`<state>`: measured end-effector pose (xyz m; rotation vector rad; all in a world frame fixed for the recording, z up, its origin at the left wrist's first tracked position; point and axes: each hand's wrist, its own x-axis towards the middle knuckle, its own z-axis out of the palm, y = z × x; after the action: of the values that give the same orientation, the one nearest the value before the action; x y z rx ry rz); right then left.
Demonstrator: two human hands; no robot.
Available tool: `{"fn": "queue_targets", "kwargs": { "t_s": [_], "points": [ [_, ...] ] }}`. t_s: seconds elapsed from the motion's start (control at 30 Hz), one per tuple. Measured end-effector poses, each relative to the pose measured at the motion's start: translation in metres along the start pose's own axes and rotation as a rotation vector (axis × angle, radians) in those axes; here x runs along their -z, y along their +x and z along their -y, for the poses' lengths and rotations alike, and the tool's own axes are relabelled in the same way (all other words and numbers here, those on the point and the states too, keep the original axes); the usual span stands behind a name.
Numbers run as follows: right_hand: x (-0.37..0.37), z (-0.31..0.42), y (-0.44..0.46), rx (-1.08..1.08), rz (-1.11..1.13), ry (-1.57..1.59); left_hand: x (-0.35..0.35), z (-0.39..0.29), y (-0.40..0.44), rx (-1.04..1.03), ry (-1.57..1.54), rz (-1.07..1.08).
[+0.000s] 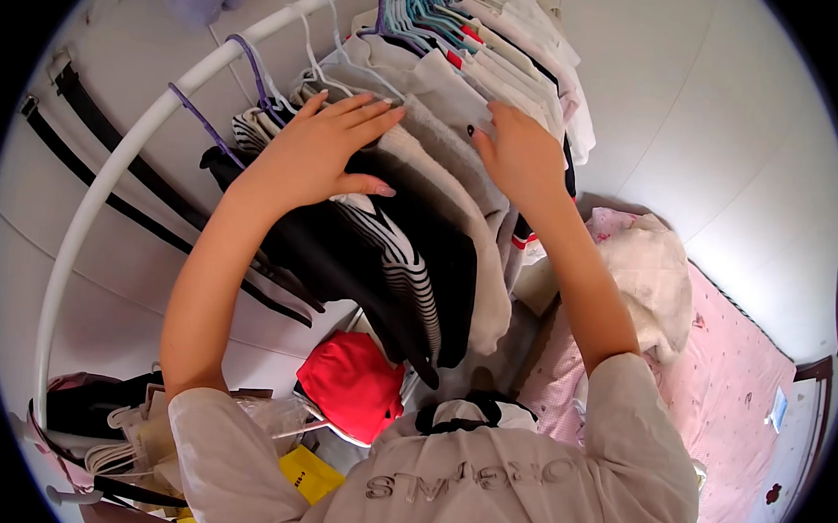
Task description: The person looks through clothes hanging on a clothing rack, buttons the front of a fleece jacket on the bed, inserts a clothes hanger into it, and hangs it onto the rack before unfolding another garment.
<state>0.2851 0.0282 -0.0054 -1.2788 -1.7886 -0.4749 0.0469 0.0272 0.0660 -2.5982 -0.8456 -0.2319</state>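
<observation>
My left hand [335, 150] lies with its fingers spread across the tops of clothes on hangers, touching a black garment [374, 231] and a beige fuzzy one [423, 164]. A black-and-white striped garment [392, 237] hangs beneath that hand. My right hand [524, 159] rests at a grey collared garment [445, 99] with a dark button; its thumb and fingers are apart, though some fingertips are hard to make out. Purple hangers [250, 72] and white hangers [321, 47] hook over the white curved rail [208, 65] above my left hand.
Many pale clothes [531, 51] hang packed at the rail's far end. Black belts [116, 141] hang on the left wall. A red cloth item [353, 380] sits below the clothes. At right is a pink bed [723, 368] with a cream blanket [647, 281]. Bags [140, 436] lie lower left.
</observation>
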Motion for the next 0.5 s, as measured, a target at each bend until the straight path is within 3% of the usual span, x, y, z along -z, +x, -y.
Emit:
{"fn": "queue_targets", "kwargs": {
  "t_s": [0.17,0.27,0.37,0.5],
  "points": [
    [-0.005,0.0,0.017,-0.099,0.126,-0.17,0.001,0.001,0.002,0.023,-0.033,0.017],
    [-0.015,-0.003,0.015,-0.026,0.182,-0.194,0.001,0.004,0.011,0.058,-0.037,0.0],
    [-0.014,-0.003,0.018,0.146,0.236,0.045,-0.014,0.009,0.033,0.005,0.038,-0.131],
    [0.005,-0.006,0.005,0.087,0.242,0.061,-0.016,0.008,0.037,-0.013,-0.064,0.074]
  ]
}}
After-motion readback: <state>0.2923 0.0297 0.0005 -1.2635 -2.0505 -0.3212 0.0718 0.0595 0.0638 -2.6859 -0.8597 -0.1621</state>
